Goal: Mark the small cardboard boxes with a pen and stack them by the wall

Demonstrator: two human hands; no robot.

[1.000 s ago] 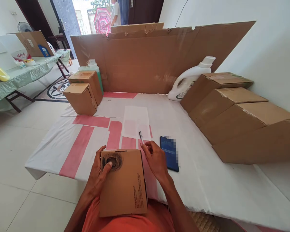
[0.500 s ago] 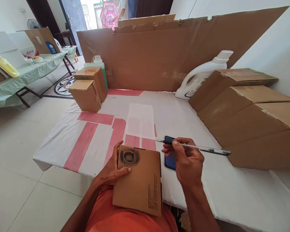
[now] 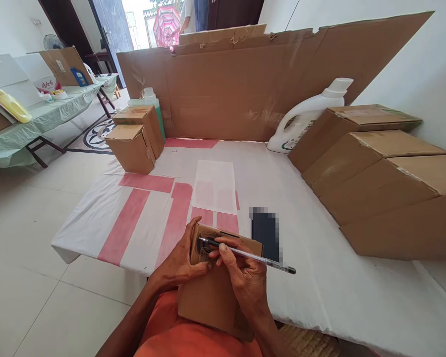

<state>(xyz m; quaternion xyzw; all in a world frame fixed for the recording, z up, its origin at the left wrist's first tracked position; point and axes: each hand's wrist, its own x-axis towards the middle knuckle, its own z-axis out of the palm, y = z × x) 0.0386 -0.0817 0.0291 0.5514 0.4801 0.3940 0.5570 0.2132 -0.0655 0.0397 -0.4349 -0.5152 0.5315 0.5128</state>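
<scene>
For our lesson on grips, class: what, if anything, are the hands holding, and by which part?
The right hand holds the pen near its writing end; the left hand holds the cardboard box by its left edge, near the far corner.

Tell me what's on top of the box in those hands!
Dark scribbles, with the pen pointing at them. The left hand and right hand cover parts of the box; whatever lies beneath them can't be seen.

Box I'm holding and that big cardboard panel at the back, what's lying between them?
In the head view, a pale sheet lies on the pink-and-white cloth between the box and the panel.
</scene>
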